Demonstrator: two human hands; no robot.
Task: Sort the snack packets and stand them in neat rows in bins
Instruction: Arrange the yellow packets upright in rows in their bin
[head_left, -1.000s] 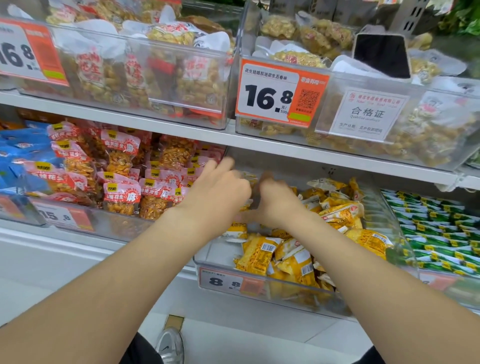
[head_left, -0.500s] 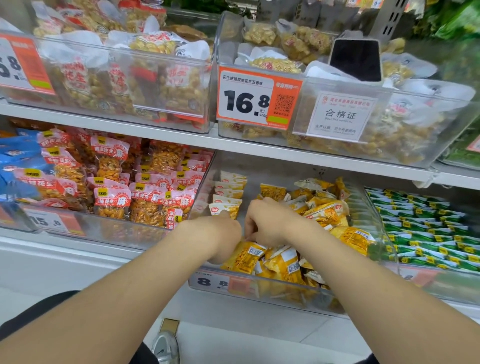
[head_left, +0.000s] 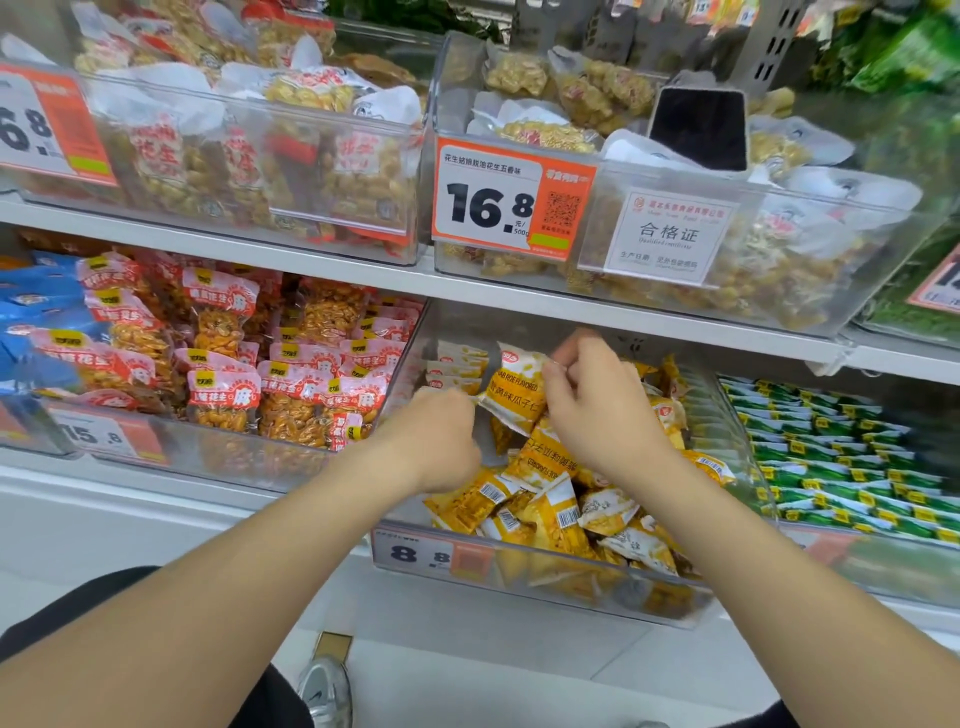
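Yellow plastic fills the clear bin at the lower centre of the frame, where two bare hands work on one yellow packet printed "crab roe flavored". The right hand pinches the packet's upper right corner between thumb and curled fingers; the left hand, fingers curled in, pinches its lower left corner, so the packet hangs tilted between them above the bin's middle. Behind the left hand, along the bin's far left wall, a short row of standing packets shows three tops, one behind another. Below and right of the hands, more yellow packets lie in a loose heap, too jumbled to count. One price tag reading 8.8 sits on the bin's front wall. Left of this bin, another holds red-and-pink peanut packets, and at the right edge green packets stand in tight rows. On the upper shelf are two more clear bins of nut bags, the right one with an orange 16.8 tag and a white card. One grey shoe shows at the bottom.
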